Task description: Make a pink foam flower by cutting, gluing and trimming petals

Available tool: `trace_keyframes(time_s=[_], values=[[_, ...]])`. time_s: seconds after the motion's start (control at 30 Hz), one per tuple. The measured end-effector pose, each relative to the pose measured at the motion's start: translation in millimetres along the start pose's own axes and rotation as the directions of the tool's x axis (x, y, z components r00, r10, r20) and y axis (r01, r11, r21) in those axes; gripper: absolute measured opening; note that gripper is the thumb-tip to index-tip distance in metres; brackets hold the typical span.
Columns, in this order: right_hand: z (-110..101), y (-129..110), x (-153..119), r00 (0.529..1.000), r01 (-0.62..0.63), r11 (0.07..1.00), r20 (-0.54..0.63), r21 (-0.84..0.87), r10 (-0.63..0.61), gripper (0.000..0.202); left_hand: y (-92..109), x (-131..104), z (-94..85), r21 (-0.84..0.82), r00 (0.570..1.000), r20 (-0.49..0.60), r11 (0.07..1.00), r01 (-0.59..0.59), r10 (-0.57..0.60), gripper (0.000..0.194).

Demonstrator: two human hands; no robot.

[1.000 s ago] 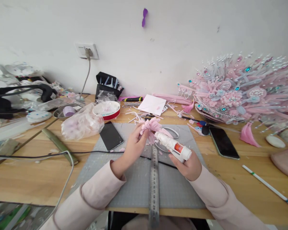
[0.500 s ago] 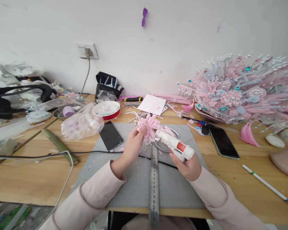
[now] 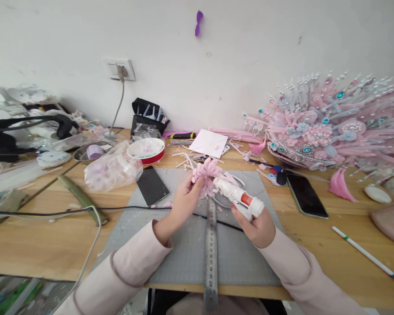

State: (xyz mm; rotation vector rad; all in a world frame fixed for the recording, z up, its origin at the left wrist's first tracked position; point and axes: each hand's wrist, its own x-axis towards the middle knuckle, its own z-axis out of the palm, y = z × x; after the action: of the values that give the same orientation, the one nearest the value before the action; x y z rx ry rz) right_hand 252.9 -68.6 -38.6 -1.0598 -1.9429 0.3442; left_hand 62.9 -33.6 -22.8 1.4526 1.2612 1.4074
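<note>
Two hands are busy over the grey mat (image 3: 180,245): my left hand (image 3: 184,197) has a pinched grip, thumb and fingers closed on the pink flower (image 3: 207,176), and my right hand (image 3: 261,228) is wrapped snugly round the white glue gun (image 3: 238,196), its nozzle end right up by the petals. So the flower's hanging above the top end of the steel ruler (image 3: 211,253). On the wooden counter (image 3: 39,251), a phone (image 3: 306,195) lies right of the mat, near that big pink beaded piece (image 3: 318,127).

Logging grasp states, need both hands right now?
Left hand: closed, holding the pink fuzzy flower.
Right hand: closed, gripping the white glue gun.
</note>
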Motion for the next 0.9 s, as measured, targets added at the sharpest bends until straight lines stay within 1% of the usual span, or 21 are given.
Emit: trace_keyframes(time_s=[0.07,0.23,0.3,0.37,0.47,0.6,0.7,0.9], values=[[-0.7,-0.6,-0.2,1.000,0.009,1.000,0.000,0.000,-0.009,0.020,0.1,-0.4,0.6,-0.021,1.000,-0.007,1.000,0.007,-0.007,0.021],[-1.0,-2.1,0.4,1.000,0.021,1.000,-0.020,-0.007,-0.021,0.015,-1.9,0.1,3.3,-0.181,0.997,0.015,0.980,0.081,-0.080,0.026],[-0.1,-2.0,0.6,0.999,0.014,1.000,-0.032,-0.013,-0.015,0.015,-1.9,-0.1,3.9,-0.175,0.995,0.013,0.980,0.096,-0.095,0.026],[0.6,-1.8,0.6,0.999,0.005,1.000,-0.041,-0.019,-0.006,0.017,-0.6,-0.9,3.8,-0.126,0.995,-0.004,0.987,0.095,-0.096,0.024],[0.6,-2.0,0.5,0.999,0.002,1.000,-0.045,-0.030,-0.003,0.017,2.2,-2.7,3.2,-0.060,0.997,-0.021,0.996,0.068,-0.069,0.023],[-0.3,-2.4,0.3,0.999,-0.001,0.999,-0.038,-0.034,-0.001,0.017,3.6,-4.3,3.0,-0.032,0.999,-0.028,0.999,0.042,-0.043,0.022],[0.0,-1.8,-0.4,1.000,-0.002,1.000,-0.024,-0.021,0.002,0.017,2.7,-4.1,3.7,-0.072,0.998,-0.041,0.996,0.045,-0.048,0.022],[-0.5,-0.8,-1.4,1.000,-0.021,1.000,-0.004,-0.010,0.020,0.019,0.3,-1.9,6.2,-0.213,0.991,-0.030,0.970,0.118,-0.127,0.025]])
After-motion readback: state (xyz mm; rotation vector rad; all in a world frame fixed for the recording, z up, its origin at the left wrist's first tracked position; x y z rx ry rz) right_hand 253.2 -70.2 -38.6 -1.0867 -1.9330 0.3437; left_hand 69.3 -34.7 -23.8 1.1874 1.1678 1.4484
